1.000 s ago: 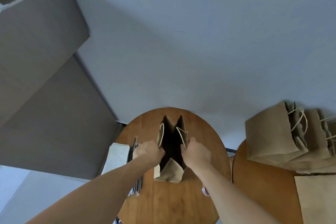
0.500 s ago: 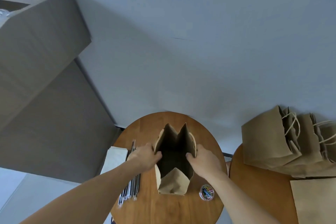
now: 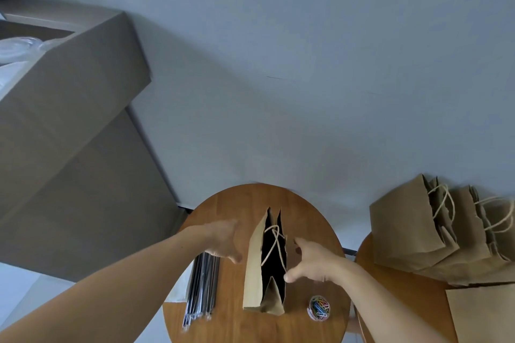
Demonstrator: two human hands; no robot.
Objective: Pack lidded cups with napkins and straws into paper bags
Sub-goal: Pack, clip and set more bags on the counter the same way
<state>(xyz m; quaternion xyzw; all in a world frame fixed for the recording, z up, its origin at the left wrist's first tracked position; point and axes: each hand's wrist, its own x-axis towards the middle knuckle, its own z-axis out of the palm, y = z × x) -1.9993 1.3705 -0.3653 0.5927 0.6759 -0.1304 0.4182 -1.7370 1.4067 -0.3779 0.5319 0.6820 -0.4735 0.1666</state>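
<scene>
A brown paper bag [image 3: 255, 267] stands upright on the round wooden table [image 3: 301, 214], its mouth a narrow dark slit with twine handles across it. My left hand [image 3: 223, 239] hovers just left of the bag with fingers spread, holding nothing. My right hand [image 3: 312, 262] is open against the bag's right side, thumb and fingers apart by its rim. A bundle of wrapped straws [image 3: 202, 287] lies left of the bag. A white napkin stack [image 3: 181, 291] peeks out beside the straws, mostly hidden by my left arm. No cup is visible on the table.
A small clear tub of coloured paper clips [image 3: 319, 311] sits right of the bag. Several more paper bags [image 3: 412, 228] lean on a second wooden table at right, with flat ones [image 3: 482, 315] near its front. Large cardboard boxes [image 3: 69, 108] stand at left, clear plastic showing in the top one.
Both hands have let go of the bag's mouth and drawn apart. The mouth, spread wide half a second ago, has narrowed to a slit. The view has tilted down a little.
</scene>
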